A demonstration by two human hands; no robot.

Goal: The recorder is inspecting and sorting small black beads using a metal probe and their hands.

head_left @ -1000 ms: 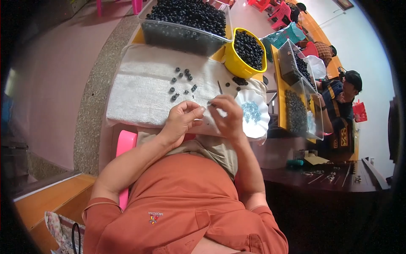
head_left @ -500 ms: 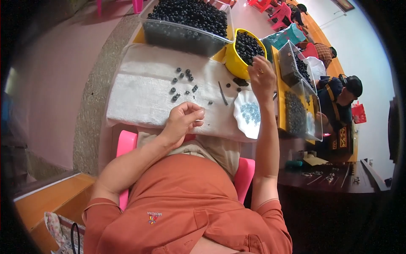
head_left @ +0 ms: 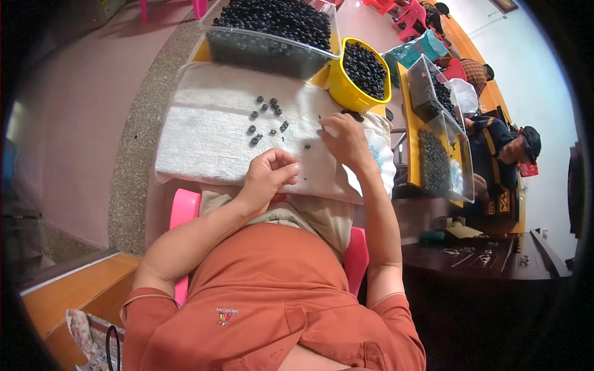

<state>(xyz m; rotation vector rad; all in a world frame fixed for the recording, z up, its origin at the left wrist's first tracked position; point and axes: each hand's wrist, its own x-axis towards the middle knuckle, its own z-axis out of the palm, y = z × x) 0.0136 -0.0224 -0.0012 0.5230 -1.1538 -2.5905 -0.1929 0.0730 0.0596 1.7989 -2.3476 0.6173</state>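
Orange shirt (head_left: 266, 309) fills the nearest part of my view, with a pink chair (head_left: 184, 213) showing on either side of the lap. From there my left hand (head_left: 267, 176) rests at the near edge of the white cloth (head_left: 204, 136), its fingers curled in with thumb and forefinger pinched together; whatever sits between them is too small for me to make out. My right hand (head_left: 345, 141) lies further out on the cloth, palm down, fingers loosely spread and gripping nothing that I can see, its tips reaching toward a few dark bits near the cloth's far right corner. Just right of that hand lies a white plate (head_left: 382, 162) with a bluish pattern, partly covered by my wrist. Left of both hands, well apart from them, a loose cluster of small black rings (head_left: 266, 117) is scattered on the cloth. Beyond the cloth stands a yellow bucket (head_left: 346, 93) heaped with the same black pieces, and beside it on the left a big clear bin (head_left: 266, 49) full of them. Far right, another person (head_left: 504, 154) sits beside more clear bins (head_left: 436, 133)
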